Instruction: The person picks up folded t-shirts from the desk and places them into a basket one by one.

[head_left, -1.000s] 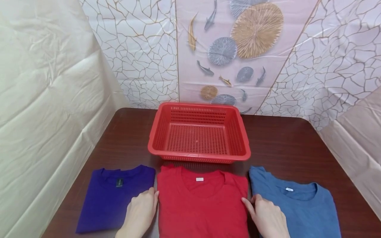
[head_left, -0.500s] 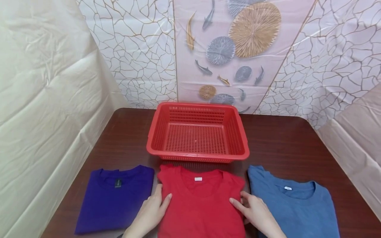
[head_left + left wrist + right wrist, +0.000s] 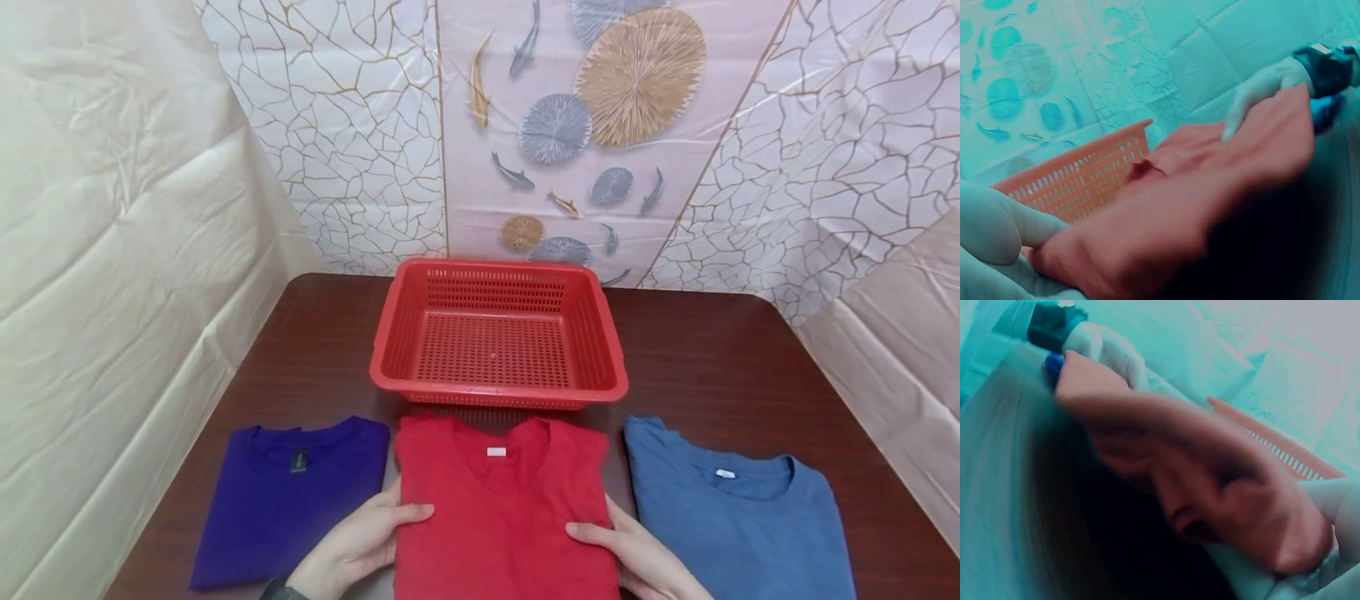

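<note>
A folded red T-shirt (image 3: 498, 508) with a white neck label lies in the middle of the head view, between both hands. My left hand (image 3: 360, 533) grips its left side, thumb on top and fingers underneath. On the opposite side my right hand (image 3: 637, 550) holds it the same way, thumb over the cloth. In the left wrist view the shirt (image 3: 1179, 200) is raised, with dark space below it. From the right wrist, the shirt's (image 3: 1197, 462) near edge hangs in loose folds. A folded purple T-shirt (image 3: 300, 517) lies left of it, a folded blue T-shirt (image 3: 750, 525) right.
A red plastic basket (image 3: 495, 392) with slotted walls stands just beyond the shirts, with nothing in it. The dark wooden table (image 3: 712, 358) reaches back to a patterned sheet (image 3: 360, 150). A pale cloth (image 3: 150, 250) hangs along the left side.
Both hands have moved inward from the shirt's side edges and taken hold of the red T-shirt. It has lifted. The purple and blue shirts and the basket stay put.
</note>
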A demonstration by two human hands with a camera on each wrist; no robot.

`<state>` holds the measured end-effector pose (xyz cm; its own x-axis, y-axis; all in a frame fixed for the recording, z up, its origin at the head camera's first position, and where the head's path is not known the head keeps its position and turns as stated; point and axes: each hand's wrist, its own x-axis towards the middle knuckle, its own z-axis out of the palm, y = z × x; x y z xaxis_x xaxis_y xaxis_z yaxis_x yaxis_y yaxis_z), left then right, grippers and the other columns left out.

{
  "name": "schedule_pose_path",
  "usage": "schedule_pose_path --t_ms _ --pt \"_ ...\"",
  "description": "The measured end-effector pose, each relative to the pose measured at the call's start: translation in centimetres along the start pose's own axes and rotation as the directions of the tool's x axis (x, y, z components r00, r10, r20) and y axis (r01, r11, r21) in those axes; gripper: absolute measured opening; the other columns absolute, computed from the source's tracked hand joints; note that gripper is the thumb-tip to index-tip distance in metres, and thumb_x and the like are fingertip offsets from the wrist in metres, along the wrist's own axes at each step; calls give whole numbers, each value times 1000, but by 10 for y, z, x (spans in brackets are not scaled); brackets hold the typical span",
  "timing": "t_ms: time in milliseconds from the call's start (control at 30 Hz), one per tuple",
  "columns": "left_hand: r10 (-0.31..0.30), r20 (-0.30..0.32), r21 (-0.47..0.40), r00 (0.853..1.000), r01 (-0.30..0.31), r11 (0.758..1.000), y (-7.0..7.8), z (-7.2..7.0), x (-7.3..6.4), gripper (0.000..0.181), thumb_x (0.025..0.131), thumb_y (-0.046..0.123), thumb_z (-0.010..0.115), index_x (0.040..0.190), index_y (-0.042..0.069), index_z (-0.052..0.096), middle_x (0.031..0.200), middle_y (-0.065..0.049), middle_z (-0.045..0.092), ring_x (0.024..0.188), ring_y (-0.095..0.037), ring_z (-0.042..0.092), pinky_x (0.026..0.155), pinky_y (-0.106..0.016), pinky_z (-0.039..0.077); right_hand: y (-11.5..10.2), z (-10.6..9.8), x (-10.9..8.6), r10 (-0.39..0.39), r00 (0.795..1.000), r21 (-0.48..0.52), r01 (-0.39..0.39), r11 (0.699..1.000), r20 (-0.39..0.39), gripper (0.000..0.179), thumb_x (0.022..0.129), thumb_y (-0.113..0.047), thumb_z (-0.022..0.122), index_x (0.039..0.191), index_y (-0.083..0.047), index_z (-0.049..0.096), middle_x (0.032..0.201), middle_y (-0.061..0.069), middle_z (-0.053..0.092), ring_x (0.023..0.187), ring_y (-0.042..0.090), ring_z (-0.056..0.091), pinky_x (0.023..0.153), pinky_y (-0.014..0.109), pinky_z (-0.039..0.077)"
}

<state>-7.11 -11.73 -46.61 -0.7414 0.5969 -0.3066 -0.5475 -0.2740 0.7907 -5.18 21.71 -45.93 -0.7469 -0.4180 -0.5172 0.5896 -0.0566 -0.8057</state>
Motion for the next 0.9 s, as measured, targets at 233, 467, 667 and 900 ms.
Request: schedule_pose_path --t_ms 233,467,667,900 --pt "-4 94 -86 996 12 996 15 5 -18 75 93 3 45 147 26 -1 137 -5 45 124 -26 41 97 -40 44 -10 5 -22 18 999 18 -18 1000 -36 82 92 -28 54 146 -11 -6 140 18 31 115 23 47 95 43 47" --pt "29 127 -32 991 -25 999 40 21 -33 68 95 6 43 147 22 1 132 -5 51 121 -28 45 94 -40 48 -37 17 -47 8 999 31 -6 999 -49 80 92 -25 52 145 -12 -6 136 15 37 114 24 49 94 45 48" --pt "94 163 -3 982 -95 996 68 29 -34 62 96 4 40 146 18 5 126 -5 55 114 -26 52 88 -38 52 -69 25 -58 -53 995 1 53 999 -90 76 92 -22 53 145 -15 -1 132 12 42 114 26 50 91 44 49" --pt "132 140 38 981 -139 990 103 33 -21 58 95 3 43 144 16 14 119 -6 59 107 -25 57 83 -39 54 -106 28 -57 -114 990 41 118 992 -88 67 92 -17 53 142 -17 8 130 9 47 117 30 49 92 43 48"
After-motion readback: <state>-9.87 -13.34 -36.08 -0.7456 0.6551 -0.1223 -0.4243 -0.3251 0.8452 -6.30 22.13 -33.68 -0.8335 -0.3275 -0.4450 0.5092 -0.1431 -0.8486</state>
